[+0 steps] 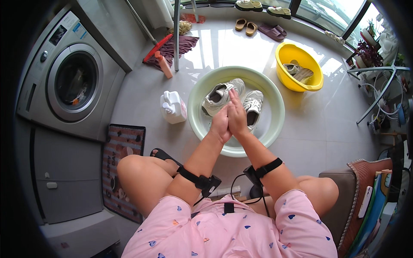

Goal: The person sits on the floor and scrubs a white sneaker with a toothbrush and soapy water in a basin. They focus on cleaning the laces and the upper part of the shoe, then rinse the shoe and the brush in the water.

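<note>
My left hand and my right hand are pressed together, palm against palm, over a pale green plastic basin. No object shows between them. Two white sneakers lie in the basin: the left sneaker is just beyond my left hand, its upper end partly behind my fingers, and the right sneaker is beside my right hand. Whether the hands touch either shoe cannot be told. A white jug with a pump top stands on the floor at the basin's left.
A yellow basin holding shoes stands at the back right. A pink bottle, a mop and a metal leg are at the back left. A washing machine stands left, a brown seat right.
</note>
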`<act>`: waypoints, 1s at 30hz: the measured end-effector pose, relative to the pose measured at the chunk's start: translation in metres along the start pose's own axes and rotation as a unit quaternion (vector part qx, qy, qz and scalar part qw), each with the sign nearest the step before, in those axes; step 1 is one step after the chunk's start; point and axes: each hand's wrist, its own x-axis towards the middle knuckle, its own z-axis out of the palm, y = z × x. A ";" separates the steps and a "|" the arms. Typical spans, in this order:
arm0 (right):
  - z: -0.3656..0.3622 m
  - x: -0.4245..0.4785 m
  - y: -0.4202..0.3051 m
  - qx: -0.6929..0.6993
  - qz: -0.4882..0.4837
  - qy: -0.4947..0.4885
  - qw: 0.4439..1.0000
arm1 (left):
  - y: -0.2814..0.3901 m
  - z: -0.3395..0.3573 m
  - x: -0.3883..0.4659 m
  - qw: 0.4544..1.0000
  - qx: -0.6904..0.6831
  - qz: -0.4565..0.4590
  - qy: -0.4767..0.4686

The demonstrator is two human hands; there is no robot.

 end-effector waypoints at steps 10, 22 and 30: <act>-0.005 -0.010 0.026 -0.107 0.070 0.020 0.992 | -0.026 -0.007 0.001 0.999 -0.021 -0.028 0.011; 0.007 -0.031 0.133 -0.179 0.149 -0.023 0.972 | -0.044 -0.087 0.019 0.975 0.049 -0.092 0.198; 0.004 -0.049 0.173 -0.130 0.461 0.072 0.875 | -0.018 -0.143 0.031 0.951 -0.128 -0.052 0.277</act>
